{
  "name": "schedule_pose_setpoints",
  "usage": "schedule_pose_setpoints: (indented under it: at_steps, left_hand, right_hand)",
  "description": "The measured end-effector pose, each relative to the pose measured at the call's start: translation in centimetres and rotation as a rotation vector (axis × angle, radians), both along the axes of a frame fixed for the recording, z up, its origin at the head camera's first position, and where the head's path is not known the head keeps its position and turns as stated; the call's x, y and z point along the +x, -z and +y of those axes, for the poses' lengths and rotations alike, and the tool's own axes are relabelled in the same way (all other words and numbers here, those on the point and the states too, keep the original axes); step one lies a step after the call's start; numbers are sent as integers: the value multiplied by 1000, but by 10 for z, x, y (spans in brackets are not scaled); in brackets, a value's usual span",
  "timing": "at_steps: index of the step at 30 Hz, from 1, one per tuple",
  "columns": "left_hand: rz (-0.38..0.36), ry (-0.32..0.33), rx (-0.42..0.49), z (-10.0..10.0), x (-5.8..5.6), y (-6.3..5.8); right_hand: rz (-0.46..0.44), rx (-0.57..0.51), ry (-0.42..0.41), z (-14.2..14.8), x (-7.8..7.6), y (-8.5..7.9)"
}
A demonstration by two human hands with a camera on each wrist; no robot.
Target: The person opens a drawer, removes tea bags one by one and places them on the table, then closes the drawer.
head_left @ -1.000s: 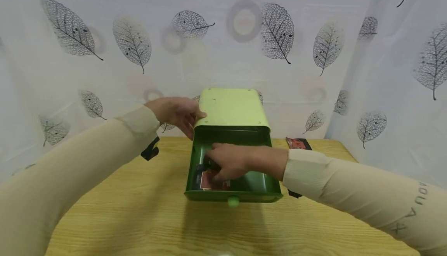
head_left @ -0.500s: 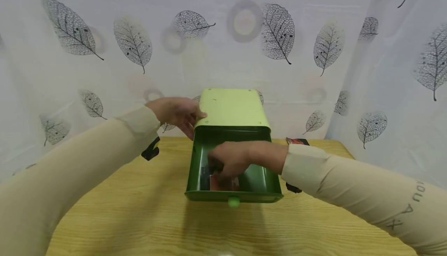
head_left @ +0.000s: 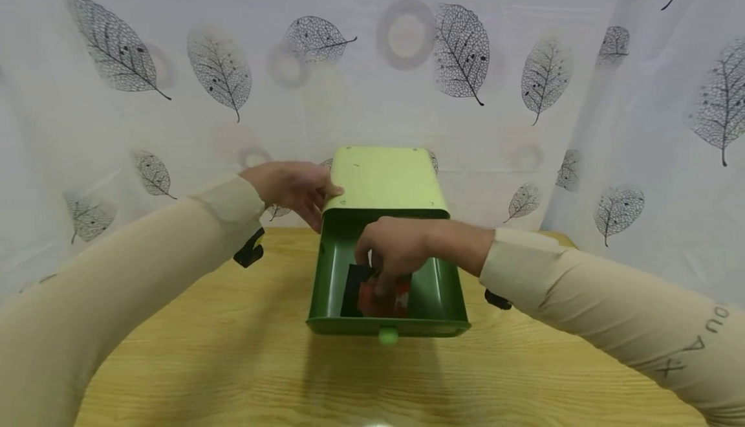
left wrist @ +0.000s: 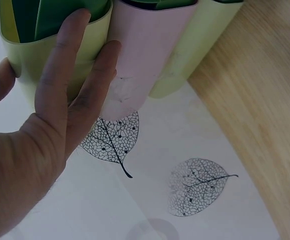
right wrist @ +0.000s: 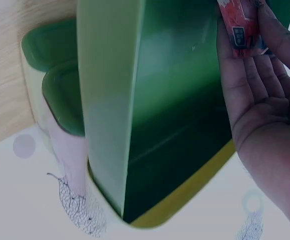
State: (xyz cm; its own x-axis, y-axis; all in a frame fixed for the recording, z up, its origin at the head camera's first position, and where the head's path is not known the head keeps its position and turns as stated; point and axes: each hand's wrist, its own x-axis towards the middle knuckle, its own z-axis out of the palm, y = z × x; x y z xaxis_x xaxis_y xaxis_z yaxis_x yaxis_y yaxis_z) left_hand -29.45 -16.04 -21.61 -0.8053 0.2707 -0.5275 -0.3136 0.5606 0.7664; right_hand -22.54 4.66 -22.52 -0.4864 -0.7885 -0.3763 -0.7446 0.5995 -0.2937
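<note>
A drawer cabinet with a pale green top stands in the head view, its dark green top drawer pulled out. My left hand rests against the cabinet's left side, thumb on the top edge; the left wrist view shows the fingers nearly straight along the pale green casing. Inside the drawer, my right hand pinches a small red packet between thumb and fingers. The packet's printed end shows in the right wrist view. Beside it in the drawer lies a flat black piece, partly covered.
Below the top tier, the cabinet has a pink tier and another pale green one. It stands on a wood-grain table. Behind hangs a white curtain with a leaf print. A round green knob sticks out from the drawer front.
My right hand has shifted right and slightly back inside the drawer, the red packet and black piece moving right too. Another red packet at the table's back right is now hidden behind the sleeve.
</note>
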Motion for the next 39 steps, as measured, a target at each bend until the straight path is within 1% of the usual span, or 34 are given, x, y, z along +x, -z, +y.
schedule_pose_setpoints:
  at_steps: [5, 9, 13, 19, 23, 27, 31, 35, 39]
  left_hand:
    - [-4, -10, 2, 0, 0, 0]
    - [-6, -11, 5, 0, -1, 0]
    - [-8, -24, 9, 0, -2, 0]
    - [8, -5, -2, 0, 0, 0]
    - [9, -1, 0, 0, 0, 0]
    - [-6, -5, 2, 0, 0, -1]
    - [-19, -12, 0, 0, 0, -2]
    - [-17, -9, -2, 0, 1, -2]
    - [-13, -6, 6, 0, 1, -1]
  right_hand:
    - [57, -9, -13, 6, -3, -6]
    - [94, -16, -5, 14, -5, -11]
    - [95, -41, 9, 22, -6, -17]
    - [87, -113, 24, 38, -8, -26]
    - [70, -164, 63, 51, -10, -34]
    - [35, -237, 117, 64, -13, -43]
    - [12, -294, 188, 76, -14, -54]
    - [6, -349, 264, 87, -15, -65]
    - [69, -399, 339, 101, -17, -76]
